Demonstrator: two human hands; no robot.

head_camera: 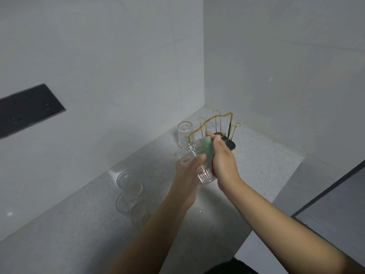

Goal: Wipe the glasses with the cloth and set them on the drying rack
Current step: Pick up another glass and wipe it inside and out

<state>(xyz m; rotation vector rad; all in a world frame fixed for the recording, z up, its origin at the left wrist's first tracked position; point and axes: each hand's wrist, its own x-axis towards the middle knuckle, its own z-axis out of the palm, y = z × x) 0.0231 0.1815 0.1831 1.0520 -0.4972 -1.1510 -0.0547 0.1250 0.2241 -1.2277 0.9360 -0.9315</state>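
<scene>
Above countertop (pixel 256 165), left hand (pixel 189 171) grips glass (pixel 197 165); right hand (pixel 223 155) presses cloth (pixel 205 147).

A corner is formed by two pale grey tiled walls (pixel 118 56), against which a light speckled stone countertop (pixel 266 165) is set. A dark rectangular panel (pixel 27 109) is mounted on the left-hand wall, and a dark-edged grey surface (pixel 339 206) is seen at the lower right. Soft, even light is reflected in a bright patch on the countertop.
</scene>
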